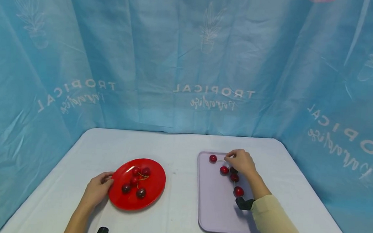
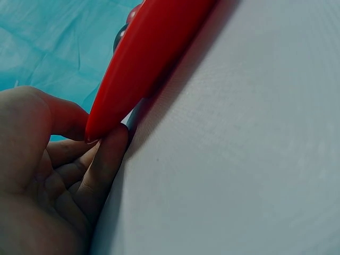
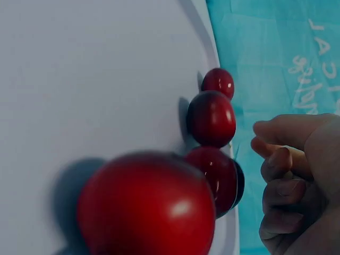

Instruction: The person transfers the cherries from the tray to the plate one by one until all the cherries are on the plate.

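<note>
Your left hand (image 1: 97, 189) pinches the plate (image 1: 155, 186) beside it; right hand (image 1: 240, 162), can't tell. Tipping could roll cherries (image 1: 134, 181) off.

In front of you stands a white table (image 1: 181, 209) with rounded far corners, and on three sides of it hangs blue creased cloth (image 1: 155, 50), carrying pale plant drawings (image 1: 207, 46) and mirrored lettering (image 1: 214, 91).

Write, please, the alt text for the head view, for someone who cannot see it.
A person's right hand is at the stem of one of five visible cherries on a lilac tray, while the left hand grips a red plate holding five more. Blue printed fabric hangs behind the white table.
</note>
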The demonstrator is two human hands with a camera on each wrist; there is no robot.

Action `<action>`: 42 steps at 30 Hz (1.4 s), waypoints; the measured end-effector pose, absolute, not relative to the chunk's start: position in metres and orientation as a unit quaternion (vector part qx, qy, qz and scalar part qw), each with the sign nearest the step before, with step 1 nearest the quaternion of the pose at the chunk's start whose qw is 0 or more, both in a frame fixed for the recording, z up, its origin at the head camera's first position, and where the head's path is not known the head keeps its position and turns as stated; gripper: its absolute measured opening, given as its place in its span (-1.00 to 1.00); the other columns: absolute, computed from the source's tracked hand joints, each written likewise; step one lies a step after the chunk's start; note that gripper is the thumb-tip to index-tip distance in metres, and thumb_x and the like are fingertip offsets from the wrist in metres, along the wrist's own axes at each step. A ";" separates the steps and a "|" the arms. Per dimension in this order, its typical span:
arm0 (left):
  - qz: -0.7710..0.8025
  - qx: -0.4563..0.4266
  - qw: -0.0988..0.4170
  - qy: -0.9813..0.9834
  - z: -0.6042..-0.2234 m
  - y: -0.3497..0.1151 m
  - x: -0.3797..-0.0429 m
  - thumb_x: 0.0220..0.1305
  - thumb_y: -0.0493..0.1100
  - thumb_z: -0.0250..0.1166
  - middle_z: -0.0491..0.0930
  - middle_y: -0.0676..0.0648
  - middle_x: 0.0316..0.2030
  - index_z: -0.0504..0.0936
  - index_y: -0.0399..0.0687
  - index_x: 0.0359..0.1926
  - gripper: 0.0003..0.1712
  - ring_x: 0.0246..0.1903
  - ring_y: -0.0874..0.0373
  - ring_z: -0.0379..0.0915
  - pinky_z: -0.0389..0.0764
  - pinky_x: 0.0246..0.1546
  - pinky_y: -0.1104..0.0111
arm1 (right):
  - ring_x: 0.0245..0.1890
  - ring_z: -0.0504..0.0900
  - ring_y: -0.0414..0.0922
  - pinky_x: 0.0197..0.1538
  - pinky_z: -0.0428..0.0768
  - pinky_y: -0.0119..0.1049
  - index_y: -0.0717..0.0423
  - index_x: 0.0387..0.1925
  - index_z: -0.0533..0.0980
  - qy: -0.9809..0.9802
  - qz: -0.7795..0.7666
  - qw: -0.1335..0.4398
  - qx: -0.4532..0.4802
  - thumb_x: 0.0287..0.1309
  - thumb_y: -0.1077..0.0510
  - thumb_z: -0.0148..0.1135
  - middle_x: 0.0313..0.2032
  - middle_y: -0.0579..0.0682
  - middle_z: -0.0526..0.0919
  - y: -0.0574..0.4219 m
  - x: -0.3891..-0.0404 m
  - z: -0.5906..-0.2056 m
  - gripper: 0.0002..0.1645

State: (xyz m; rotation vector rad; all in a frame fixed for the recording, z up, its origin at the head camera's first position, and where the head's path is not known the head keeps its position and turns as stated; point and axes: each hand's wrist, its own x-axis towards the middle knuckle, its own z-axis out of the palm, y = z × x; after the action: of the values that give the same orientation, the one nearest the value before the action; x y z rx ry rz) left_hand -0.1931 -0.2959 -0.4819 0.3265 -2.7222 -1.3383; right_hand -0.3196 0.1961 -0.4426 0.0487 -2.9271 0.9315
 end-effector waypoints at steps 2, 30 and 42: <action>-0.438 0.110 0.045 -0.891 -0.483 -0.296 -0.192 0.38 -0.14 0.08 0.46 -0.39 0.07 0.38 -0.35 0.24 -0.49 0.04 -0.26 0.39 0.54 -0.01 0.02 | -0.47 0.50 -0.06 -0.43 0.50 -0.24 0.12 -0.15 0.66 -0.954 0.298 0.023 0.015 0.15 0.00 0.28 -0.42 0.00 0.57 0.198 -0.321 -0.444 -0.68; -0.443 0.111 0.041 -0.889 -0.482 -0.293 -0.192 0.38 -0.16 0.07 0.48 -0.36 0.05 0.40 -0.33 0.23 -0.52 0.02 -0.21 0.40 0.55 -0.02 0.05 | -0.38 0.52 -0.04 -0.35 0.59 -0.22 0.14 -0.11 0.64 -0.954 0.299 -0.021 -0.010 0.10 0.02 0.33 -0.31 0.05 0.60 0.199 -0.332 -0.457 -0.64; -0.440 0.108 0.044 -0.890 -0.483 -0.297 -0.195 0.37 -0.15 0.06 0.48 -0.35 0.05 0.41 -0.32 0.23 -0.52 0.02 -0.20 0.41 0.52 0.01 0.02 | -0.35 0.51 -0.04 -0.31 0.58 -0.22 0.13 -0.14 0.65 -0.953 0.302 -0.025 0.008 0.12 0.00 0.33 -0.30 0.03 0.60 0.196 -0.337 -0.459 -0.66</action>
State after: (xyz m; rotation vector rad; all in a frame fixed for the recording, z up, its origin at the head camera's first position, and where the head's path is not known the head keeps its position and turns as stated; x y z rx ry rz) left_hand -0.1948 -0.2974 -0.4827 0.3295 -2.7220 -1.3451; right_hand -0.3366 0.1963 -0.4589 0.0251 -3.0435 0.9636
